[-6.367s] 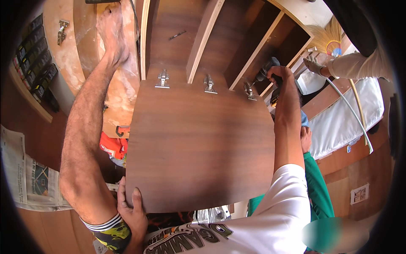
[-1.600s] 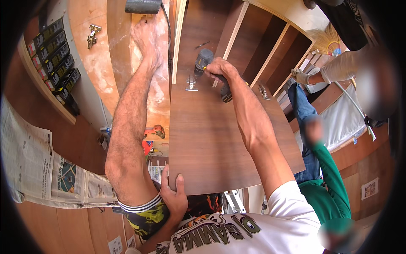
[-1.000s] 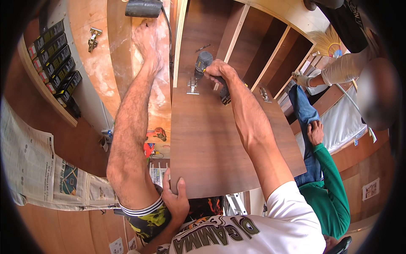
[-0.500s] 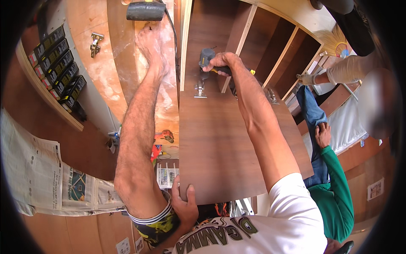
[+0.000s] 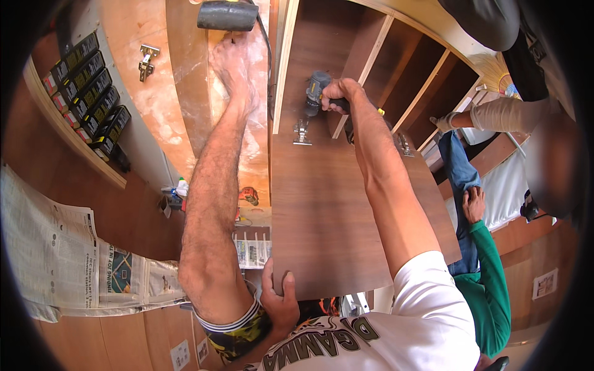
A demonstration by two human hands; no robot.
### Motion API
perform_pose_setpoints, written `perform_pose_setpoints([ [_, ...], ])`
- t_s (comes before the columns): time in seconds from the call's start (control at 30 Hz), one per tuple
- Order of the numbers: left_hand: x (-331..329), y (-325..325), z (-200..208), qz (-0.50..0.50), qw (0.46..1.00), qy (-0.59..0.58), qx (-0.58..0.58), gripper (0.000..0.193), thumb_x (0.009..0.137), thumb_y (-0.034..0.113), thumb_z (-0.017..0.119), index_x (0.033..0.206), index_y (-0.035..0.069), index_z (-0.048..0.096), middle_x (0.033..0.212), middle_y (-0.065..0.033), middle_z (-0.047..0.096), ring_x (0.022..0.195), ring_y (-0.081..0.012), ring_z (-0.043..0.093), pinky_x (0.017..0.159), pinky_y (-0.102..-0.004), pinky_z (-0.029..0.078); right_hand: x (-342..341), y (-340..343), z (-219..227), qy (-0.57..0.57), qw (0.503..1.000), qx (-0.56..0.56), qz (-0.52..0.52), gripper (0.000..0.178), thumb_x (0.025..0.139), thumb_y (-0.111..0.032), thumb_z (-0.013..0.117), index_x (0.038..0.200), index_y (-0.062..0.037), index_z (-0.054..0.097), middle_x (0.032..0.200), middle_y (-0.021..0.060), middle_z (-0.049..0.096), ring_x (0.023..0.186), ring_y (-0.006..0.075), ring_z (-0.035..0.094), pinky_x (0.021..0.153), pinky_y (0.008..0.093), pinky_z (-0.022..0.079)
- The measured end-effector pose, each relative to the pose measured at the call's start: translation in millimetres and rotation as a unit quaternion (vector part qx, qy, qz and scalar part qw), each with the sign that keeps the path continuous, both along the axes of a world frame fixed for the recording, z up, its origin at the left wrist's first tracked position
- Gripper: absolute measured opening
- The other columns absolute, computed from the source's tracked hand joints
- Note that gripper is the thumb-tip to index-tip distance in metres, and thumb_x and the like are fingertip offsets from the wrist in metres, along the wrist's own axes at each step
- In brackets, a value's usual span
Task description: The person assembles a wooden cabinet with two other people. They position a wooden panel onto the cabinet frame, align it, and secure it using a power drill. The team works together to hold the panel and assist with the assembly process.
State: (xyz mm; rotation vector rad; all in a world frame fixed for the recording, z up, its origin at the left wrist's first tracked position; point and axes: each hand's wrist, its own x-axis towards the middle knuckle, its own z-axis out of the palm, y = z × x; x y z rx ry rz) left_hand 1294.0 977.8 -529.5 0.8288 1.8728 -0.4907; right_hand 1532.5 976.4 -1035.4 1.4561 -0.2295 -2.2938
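Note:
A dark brown wooden door panel (image 5: 328, 222) stands against an open brown cabinet frame (image 5: 408, 68). My left hand (image 5: 281, 303) grips the panel's lower edge, thumb on its face. My right hand (image 5: 339, 93) holds a grey power drill (image 5: 315, 93) with its tip pointing down at a metal hinge (image 5: 302, 132) near the panel's top left. A second hinge (image 5: 405, 145) sits at the top right. My bare leg stretches up on the left, with the foot (image 5: 232, 68) pressed against the light plywood beside the cabinet's edge.
A black tool (image 5: 228, 15) lies above my foot, and a loose hinge (image 5: 146, 60) to its left. Small black boxes (image 5: 93, 93) line a shelf; newspaper (image 5: 55, 247) covers the left. A person in a green sleeve (image 5: 489, 272) sits right; another's gloved hand (image 5: 448, 122) reaches toward the cabinet.
My right hand carried the drill from the right hinge across to the left hinge. Over the last second it stays there, and my left hand keeps its grip on the panel's lower edge.

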Motion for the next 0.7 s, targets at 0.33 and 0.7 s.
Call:
perform_pose_setpoints([
  [0.33, -2.8, -6.4, 2.5, 0.036, 0.999, -0.002, 0.019, 0.055, 0.098, 0.01, 0.061, 0.147, -0.01, 0.048, 0.13, -0.0213, 0.065, 0.118, -0.0251, 0.062, 0.104, -0.037, 0.047, -7.6, 4.3, 5.6, 0.001, 0.999, 0.019, 0.027, 0.015, 0.081, -0.006, 0.071, 0.07, -0.0078, 0.061, 0.057, 0.0031, 0.056, 0.051, 0.0183, 0.055, 0.051, 0.0362, 0.048],
  [0.7, -1.2, -2.9, 2.8, 0.024, 1.0, -0.011, 0.014, 0.054, 0.097, 0.009, 0.061, 0.146, -0.011, 0.048, 0.129, -0.0217, 0.065, 0.116, -0.0248, 0.062, 0.103, -0.0364, 0.048, -7.4, 0.5, -10.4, 0.053, 0.987, 0.077, 0.132, 0.01, 0.08, -0.012, 0.072, 0.074, -0.0062, 0.066, 0.063, 0.0068, 0.062, 0.058, 0.0216, 0.062, 0.063, 0.0408, 0.053],
])
